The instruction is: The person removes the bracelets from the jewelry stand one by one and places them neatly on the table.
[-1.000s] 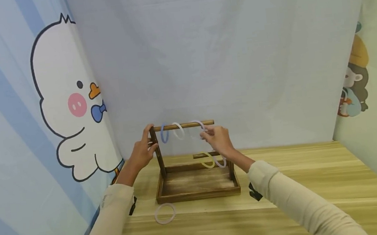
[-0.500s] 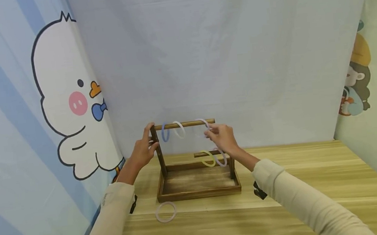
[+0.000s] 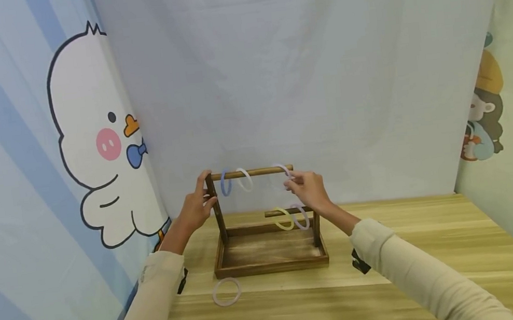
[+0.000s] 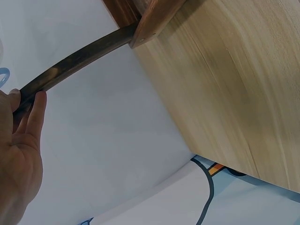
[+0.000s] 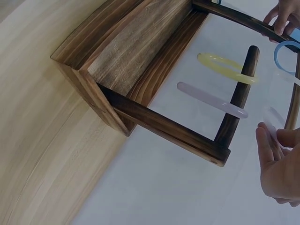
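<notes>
My left hand (image 3: 194, 208) grips the top of the left post (image 4: 77, 60) of a dark wooden bracelet stand (image 3: 272, 268). At the upper bar's free right end, my right hand (image 3: 308, 190) pinches a pale lilac bangle (image 3: 280, 167) between thumb and fingers; the bangle still encircles the bar (image 3: 262, 171). Farther left on that bar hang a blue bangle (image 3: 225, 183) and a white bangle (image 3: 245, 180). The lower bar (image 5: 244, 77) carries a yellow bangle (image 5: 220, 65) and a light purple bangle (image 5: 211, 100), side by side.
A pale pink bangle (image 3: 226, 292) lies flat on the wooden table (image 3: 300, 312), just in front of the stand's tray base. A grey-white cloth (image 3: 303, 71) hangs behind the table, with printed panels at left and right.
My right hand has shifted to the right, drawing the pale lilac bangle along the upper bar toward its free end. The left hand keeps its grip on the post.
</notes>
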`<state>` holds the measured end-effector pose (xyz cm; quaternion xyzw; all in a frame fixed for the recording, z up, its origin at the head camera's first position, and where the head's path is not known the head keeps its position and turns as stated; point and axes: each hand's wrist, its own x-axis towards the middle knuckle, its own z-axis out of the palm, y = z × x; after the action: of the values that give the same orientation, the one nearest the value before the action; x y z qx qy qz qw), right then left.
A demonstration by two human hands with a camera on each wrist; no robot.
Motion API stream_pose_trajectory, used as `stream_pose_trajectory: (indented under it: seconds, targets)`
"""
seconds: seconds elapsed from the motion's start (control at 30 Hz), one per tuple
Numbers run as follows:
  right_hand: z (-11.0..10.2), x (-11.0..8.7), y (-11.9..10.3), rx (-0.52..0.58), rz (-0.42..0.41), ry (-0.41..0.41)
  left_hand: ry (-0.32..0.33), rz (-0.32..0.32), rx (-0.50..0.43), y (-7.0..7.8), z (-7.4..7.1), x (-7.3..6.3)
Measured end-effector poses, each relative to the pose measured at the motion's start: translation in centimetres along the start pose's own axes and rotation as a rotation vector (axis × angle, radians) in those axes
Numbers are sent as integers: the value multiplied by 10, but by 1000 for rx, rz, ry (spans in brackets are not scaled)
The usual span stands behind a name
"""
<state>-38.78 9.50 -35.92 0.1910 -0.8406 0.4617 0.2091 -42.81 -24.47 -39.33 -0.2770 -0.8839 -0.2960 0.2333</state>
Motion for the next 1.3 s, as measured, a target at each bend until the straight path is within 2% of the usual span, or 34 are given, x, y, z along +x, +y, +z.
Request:
stream_pose_trajectory:
  seconds: [0.17,0.4,0.8,1.07,1.3]
  targets:
    - [-4,-1,3,-12,2,1,-1,-18,-3,3,1,-1]
    - [-9,0,6,-27,12,3,13,-3,14,4,1,1]
    - [-14,-2,8,-34,44,10,-12,-39,7,4,2,1]
    - [-18,-3,6,-31,42,11,10,3,24,5,2,0]
    - [-21,-4,8,8,70,18,2,0,25,5,1,0]
